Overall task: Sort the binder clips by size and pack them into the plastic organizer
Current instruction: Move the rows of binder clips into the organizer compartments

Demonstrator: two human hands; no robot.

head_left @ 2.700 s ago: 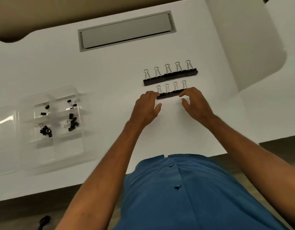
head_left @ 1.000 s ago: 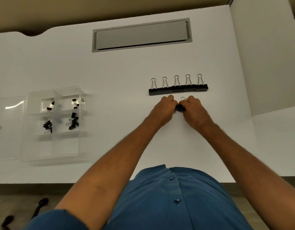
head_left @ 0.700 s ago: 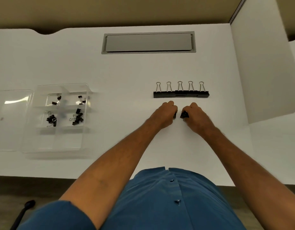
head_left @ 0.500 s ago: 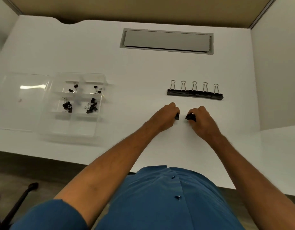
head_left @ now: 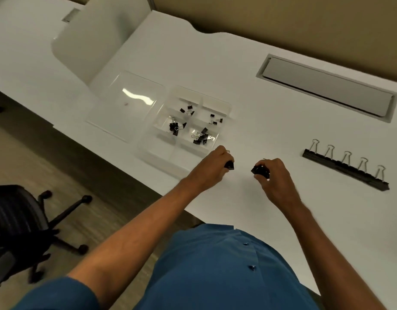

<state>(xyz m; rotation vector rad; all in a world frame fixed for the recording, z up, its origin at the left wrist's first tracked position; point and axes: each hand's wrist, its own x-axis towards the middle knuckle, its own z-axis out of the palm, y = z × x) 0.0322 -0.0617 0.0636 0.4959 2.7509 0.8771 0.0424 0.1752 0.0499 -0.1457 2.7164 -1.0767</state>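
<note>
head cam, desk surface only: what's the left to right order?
clear lid → plastic organizer → left hand gripping clips → right hand gripping clips → row of five large binder clips. Grey desk hatch left out; it spans several.

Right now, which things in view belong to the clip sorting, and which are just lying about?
Part of the job:
left hand gripping clips
right hand gripping clips
row of five large clips
clear organizer, small clips in four compartments
its lid beside it

Just there:
cable hatch in the desk
office chair
</note>
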